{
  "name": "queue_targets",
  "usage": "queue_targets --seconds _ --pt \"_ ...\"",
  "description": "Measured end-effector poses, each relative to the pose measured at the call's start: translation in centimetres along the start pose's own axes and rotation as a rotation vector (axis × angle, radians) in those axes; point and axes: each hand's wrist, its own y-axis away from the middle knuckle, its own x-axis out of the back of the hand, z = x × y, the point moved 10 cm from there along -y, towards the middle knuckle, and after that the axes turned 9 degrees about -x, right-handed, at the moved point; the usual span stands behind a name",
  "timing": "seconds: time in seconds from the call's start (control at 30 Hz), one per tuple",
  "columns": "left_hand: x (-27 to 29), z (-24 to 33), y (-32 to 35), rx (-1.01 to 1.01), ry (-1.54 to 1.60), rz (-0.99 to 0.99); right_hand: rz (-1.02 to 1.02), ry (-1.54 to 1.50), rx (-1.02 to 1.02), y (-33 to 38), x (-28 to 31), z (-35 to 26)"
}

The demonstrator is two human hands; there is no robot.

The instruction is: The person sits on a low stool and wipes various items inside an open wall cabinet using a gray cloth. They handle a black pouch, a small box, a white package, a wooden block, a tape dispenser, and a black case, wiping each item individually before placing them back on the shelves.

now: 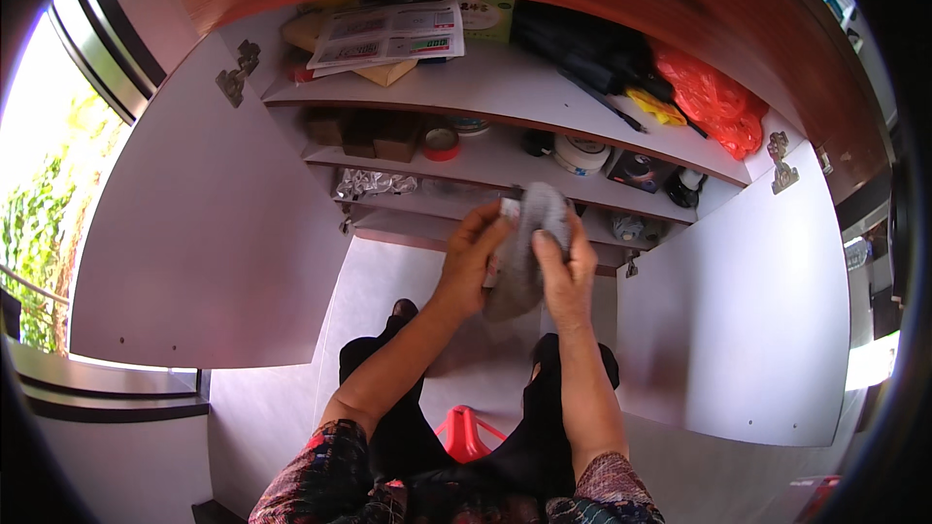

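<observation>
My right hand (569, 267) is closed on a grey, soft-looking oblong thing (524, 277) with rounded ends. Its thumb lies across the near face. It could be folded cloth or a knitted item, but the kind does not show. On the other side, my left hand (476, 257) pinches a flat white piece (510, 207) that lies along the grey thing's left edge. Whether the white piece is attached to it I cannot tell. Both hands are raised in front of the open cabinet's lower shelves.
Two white cabinet doors (214, 233) (738, 301) stand open on either side. The upper shelf (485, 78) holds papers (398, 34), a black bundle (592, 44) and a red plastic bag (714, 102). Below are boxes (396, 136), a tape roll (442, 145) and a white jar (581, 154). A red stool (464, 433) is beneath me.
</observation>
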Motion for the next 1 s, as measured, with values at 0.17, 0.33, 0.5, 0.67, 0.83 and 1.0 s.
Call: queue_targets --seconds 0.17,0.33,0.5,0.67,0.83,1.0 --pt "-1.6 2.0 1.0 -0.213 -0.050 -0.121 -0.064 -0.133 -0.118 -1.4 -2.9 -0.4" --pt "-1.7 4.2 0.2 -0.180 -0.009 -0.213 -0.007 -0.729 -0.421 -3.8 -2.5 2.6" --pt "-3.8 6.1 -0.3 -0.375 -0.295 -0.269 -0.161 -0.547 -0.375 -2.5 -2.4 1.8" --pt "-5.2 4.0 0.2 -0.355 -0.339 -0.395 -0.165 -0.617 -0.328 -2.6 -2.1 2.2" --pt "-4.6 1.9 -0.1 -0.355 -0.529 -0.441 0.021 -0.018 -0.118 -4.4 1.9 2.0" --pt "-3.7 2.6 0.2 -0.430 -0.818 -0.302 0.040 -0.682 -0.378 -4.3 4.9 4.8"
